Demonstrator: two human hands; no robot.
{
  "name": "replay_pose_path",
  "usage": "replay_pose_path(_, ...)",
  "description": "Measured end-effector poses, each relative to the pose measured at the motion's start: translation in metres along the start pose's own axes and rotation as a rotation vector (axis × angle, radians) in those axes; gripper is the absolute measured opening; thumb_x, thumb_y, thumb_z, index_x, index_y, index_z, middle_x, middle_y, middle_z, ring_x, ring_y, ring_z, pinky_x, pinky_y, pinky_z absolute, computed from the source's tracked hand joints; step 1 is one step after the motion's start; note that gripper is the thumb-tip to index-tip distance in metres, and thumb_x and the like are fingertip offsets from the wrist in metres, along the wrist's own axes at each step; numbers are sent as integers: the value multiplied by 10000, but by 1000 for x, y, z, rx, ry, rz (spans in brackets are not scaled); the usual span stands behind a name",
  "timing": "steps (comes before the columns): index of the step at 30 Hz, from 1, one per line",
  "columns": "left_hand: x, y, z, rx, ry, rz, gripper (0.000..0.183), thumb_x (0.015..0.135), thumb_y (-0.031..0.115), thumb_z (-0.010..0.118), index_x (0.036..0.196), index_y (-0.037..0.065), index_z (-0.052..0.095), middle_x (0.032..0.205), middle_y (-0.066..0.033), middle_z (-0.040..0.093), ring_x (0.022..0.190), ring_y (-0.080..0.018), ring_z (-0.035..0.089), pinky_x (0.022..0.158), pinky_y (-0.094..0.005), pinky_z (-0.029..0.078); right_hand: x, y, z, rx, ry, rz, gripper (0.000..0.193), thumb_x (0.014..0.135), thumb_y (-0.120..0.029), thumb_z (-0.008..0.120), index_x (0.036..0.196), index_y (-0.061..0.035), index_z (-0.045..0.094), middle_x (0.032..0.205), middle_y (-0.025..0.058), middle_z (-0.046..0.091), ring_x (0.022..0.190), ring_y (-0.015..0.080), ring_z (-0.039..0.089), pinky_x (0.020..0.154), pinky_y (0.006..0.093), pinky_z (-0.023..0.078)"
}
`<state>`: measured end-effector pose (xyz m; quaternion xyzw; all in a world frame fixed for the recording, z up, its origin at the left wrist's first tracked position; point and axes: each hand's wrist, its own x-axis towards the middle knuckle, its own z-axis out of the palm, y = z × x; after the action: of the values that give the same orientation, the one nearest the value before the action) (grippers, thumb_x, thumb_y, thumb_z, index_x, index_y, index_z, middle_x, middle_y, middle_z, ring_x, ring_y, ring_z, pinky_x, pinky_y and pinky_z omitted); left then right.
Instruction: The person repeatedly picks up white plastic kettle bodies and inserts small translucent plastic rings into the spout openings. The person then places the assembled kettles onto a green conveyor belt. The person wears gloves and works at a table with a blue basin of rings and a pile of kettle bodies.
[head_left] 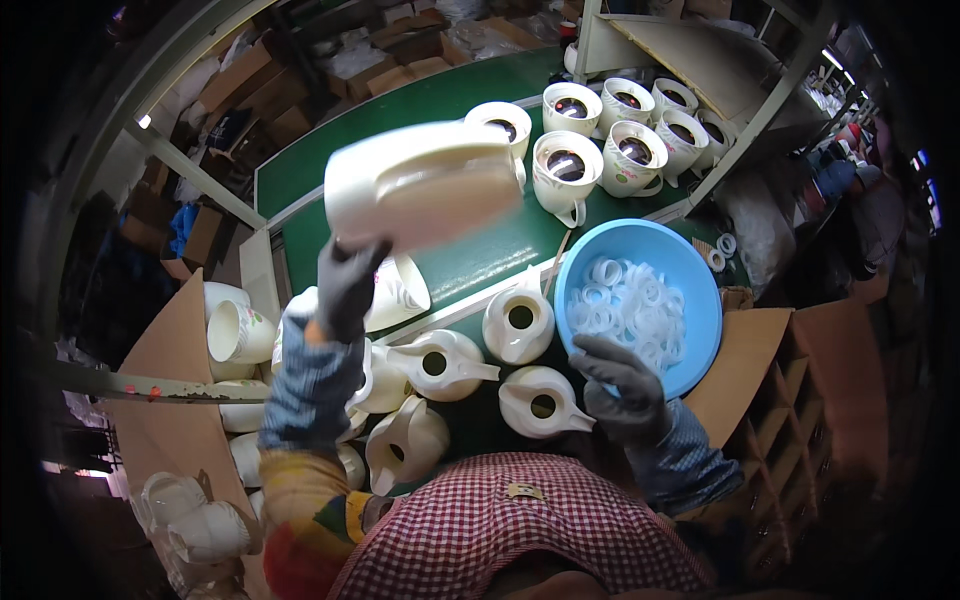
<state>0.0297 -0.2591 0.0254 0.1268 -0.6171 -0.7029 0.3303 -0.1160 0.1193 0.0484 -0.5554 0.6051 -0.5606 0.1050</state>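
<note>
My left hand (345,285), in a grey glove, is closed on one end of a white jug body (420,175). The jug body is tilted on its side above the table and smeared by motion. My right hand (625,390), also gloved, has its fingers stretched out at the near edge of a light blue basin (705,300). Translucent white plastic rings (630,315) are heaped inside that basin. Between my hands stand several white spouted jug tops (520,320) with round dark openings. Another white jug body (400,295) lies just behind my left hand.
Several white jugs (565,170) with dark round insides stand at the far right of the green table (480,255). At the left, more white jug bodies (240,332) lie in a cardboard box (165,385). A divided carton (800,400) sits at the right. Metal posts (195,172) frame the table.
</note>
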Motion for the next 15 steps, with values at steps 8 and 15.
replay_pose_path(8, 210, -68, -35, 1483, 160, 316, 350, 782, 164, 814, 1106, 54, 739, 1550, -283, 376, 1458, -456, 326, 1199, -460, 326, -1, 13, 15, 63, -194, 48, 309, 858, -43, 730, 1157, 27, 698, 1216, 261, 675, 1103, 387, 693, 948, 430, 570)
replay_pose_path(15, 235, -107, -36, 1904, -400, -21, 388, 820, 70, 751, 1203, 128, 727, 1679, -133, 221, 1528, -417, 237, 1259, -470, 276, -1, 19, 15, -5, -241, 123, 383, 841, -76, 757, 1210, 0, 687, 1235, 259, 668, 1072, 385, 703, 906, 435, 587)
